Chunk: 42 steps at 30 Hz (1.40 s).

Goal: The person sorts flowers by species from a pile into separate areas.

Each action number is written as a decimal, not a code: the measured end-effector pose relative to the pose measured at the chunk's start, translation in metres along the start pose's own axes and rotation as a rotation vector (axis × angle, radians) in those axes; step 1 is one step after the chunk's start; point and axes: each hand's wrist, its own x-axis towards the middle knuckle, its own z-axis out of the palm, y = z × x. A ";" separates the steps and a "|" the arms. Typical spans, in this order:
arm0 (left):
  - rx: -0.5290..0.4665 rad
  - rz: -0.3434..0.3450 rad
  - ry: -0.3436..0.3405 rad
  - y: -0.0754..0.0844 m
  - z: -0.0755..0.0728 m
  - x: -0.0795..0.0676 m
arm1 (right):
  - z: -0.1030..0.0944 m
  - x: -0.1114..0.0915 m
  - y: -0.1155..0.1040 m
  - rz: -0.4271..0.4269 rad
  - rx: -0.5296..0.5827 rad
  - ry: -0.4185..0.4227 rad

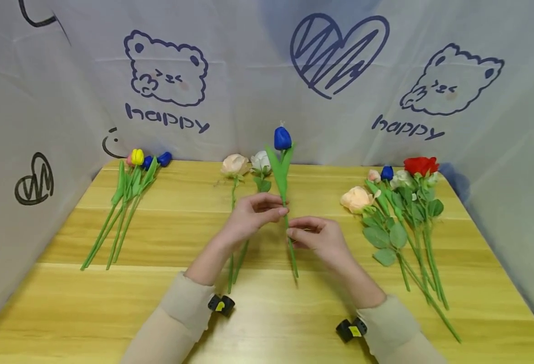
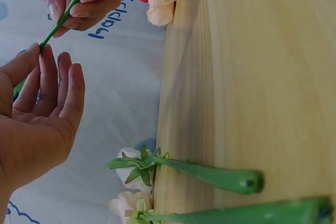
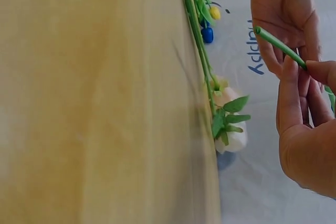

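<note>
A blue tulip (image 1: 282, 139) with green leaves and a long stem is held up over the middle of the table. My left hand (image 1: 255, 215) pinches its stem between thumb and fingertips, just below the leaves. Lower on the same stem, my right hand (image 1: 319, 237) pinches it too, and the stem's cut end sticks out in the right wrist view. Behind my left hand lie a peach rose (image 1: 236, 165) and a white rose (image 1: 261, 162), their stems partly hidden by that hand and wrist.
At the left lies a group of tulips (image 1: 137, 156), yellow, pink and blue. To the right is a mixed bunch with a red rose (image 1: 421, 166), a peach rose (image 1: 356, 199) and a blue tulip (image 1: 387, 173). A drawn-on white cloth (image 1: 248, 101) hangs behind the wooden table (image 1: 285, 323).
</note>
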 end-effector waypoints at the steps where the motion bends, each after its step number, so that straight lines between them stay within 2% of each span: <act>1: -0.007 0.001 0.002 0.000 -0.001 0.000 | 0.001 0.000 0.000 0.006 0.004 0.005; 4: -0.059 0.004 0.016 0.002 -0.002 0.000 | 0.003 0.000 0.000 0.019 0.006 0.000; 8: -0.163 -0.007 0.056 0.004 -0.003 0.000 | 0.004 0.000 0.003 0.027 0.007 -0.048; 13: -0.217 -0.023 0.098 0.005 -0.004 0.001 | 0.003 0.000 0.006 0.030 0.019 -0.104; 28: -0.220 -0.022 0.074 0.006 0.000 0.000 | 0.004 -0.002 0.005 0.027 0.033 -0.101; 34: -0.207 -0.034 0.087 0.006 0.002 -0.004 | 0.004 -0.003 0.006 0.031 0.026 -0.125; 42: -0.209 -0.007 0.083 0.010 -0.001 -0.005 | -0.003 -0.007 0.002 0.012 0.069 -0.147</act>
